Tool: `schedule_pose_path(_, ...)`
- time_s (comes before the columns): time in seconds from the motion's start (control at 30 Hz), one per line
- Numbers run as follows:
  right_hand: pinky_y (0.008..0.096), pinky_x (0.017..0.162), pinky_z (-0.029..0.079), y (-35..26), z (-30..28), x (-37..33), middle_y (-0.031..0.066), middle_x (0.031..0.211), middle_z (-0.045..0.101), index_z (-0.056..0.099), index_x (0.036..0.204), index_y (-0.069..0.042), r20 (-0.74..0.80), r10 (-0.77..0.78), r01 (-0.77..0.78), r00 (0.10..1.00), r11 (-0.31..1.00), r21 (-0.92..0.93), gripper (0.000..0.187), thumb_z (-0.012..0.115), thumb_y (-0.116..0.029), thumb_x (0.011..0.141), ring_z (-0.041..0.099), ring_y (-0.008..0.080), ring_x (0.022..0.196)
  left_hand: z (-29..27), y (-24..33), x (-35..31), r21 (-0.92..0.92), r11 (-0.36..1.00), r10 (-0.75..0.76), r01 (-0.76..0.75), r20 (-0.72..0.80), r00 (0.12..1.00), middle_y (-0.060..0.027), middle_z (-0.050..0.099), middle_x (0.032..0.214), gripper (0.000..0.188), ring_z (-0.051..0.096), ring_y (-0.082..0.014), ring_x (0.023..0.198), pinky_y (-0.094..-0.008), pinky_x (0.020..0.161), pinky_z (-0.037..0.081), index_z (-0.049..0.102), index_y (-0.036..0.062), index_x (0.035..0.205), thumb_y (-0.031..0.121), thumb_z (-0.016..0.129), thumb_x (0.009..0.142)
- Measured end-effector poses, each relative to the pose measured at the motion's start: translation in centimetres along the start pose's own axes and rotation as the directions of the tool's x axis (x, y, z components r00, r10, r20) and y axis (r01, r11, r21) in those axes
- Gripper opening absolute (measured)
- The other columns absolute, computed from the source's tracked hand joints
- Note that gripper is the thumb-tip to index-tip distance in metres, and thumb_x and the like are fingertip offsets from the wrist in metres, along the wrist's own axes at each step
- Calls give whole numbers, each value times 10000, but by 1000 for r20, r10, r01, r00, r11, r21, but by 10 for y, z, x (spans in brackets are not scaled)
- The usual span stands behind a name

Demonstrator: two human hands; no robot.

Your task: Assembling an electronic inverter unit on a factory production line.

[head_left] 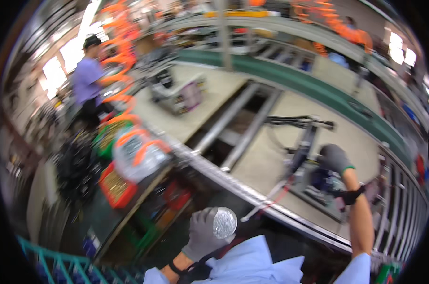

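My left hand, in a grey glove, is closed on a round, silvery, shiny object in front of my body. Its exact kind is not clear. Farther right, my gloved right hand rests at a dark assembly on a pale work board. Blur hides how its fingers are set. Black cables run from the assembly's far side, and a white and red strap or wire trails over the board's near edge.
Metal rollers lie at the right, and rails part the two boards. A boxy unit sits on the left board. Orange coiled hoses hang beside a red bin and a clear plastic bag. A person in purple stands far left.
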State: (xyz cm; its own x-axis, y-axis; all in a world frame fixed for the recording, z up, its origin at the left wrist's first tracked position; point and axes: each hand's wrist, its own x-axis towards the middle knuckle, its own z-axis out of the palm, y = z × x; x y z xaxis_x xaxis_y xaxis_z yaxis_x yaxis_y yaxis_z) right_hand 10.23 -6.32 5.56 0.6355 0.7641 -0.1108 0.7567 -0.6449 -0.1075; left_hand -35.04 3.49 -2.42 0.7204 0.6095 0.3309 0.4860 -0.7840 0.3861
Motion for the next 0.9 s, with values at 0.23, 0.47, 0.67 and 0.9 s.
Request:
schedule_pose_path(0.23, 431, 797, 576, 15, 48, 37, 219, 870, 728, 763, 804, -40, 4, 21, -21, 1000, 999, 50, 249, 769, -261, 690, 722, 361, 833, -90, -125, -72, 373, 792, -321, 483, -418, 850, -164, 563, 1076, 803, 533, -373, 994, -488, 885, 434, 525, 33, 1192, 459, 857, 598)
schedule_pose_path(0.47, 437, 773, 563, 32, 34, 48, 181, 878, 728, 756, 782, -84, -5, 12, -12, 1000, 995, -102, 205, 741, -286, 751, 702, 365, 847, -140, -235, -118, 410, 510, -382, 756, -679, 626, -136, 684, 892, 540, 672, -352, 819, -482, 763, 525, 641, 104, 982, 445, 859, 624)
schedule_pose_path(0.67, 396, 597, 541, 30, -4, 20, 192, 713, 705, 746, 830, 17, 116, -72, 57, 991, 990, 126, 284, 692, -243, 730, 691, 279, 612, -124, -316, -122, 203, 328, -702, 923, -601, 382, -271, 619, 1250, 867, 596, -421, 1155, -482, 996, 477, 529, -17, 1342, 491, 811, 698)
schedule_pose_path(0.9, 331, 599, 547, 22, -21, -44, 139, 700, 704, 733, 874, 70, 309, -1, -127, 951, 909, 396, 371, 681, -278, 756, 673, 204, 590, -104, -240, -74, 511, 351, -257, 785, -753, 605, -289, 354, 1517, 853, 389, -469, 1362, -543, 1129, 335, 342, 67, 1514, 398, 727, 828)
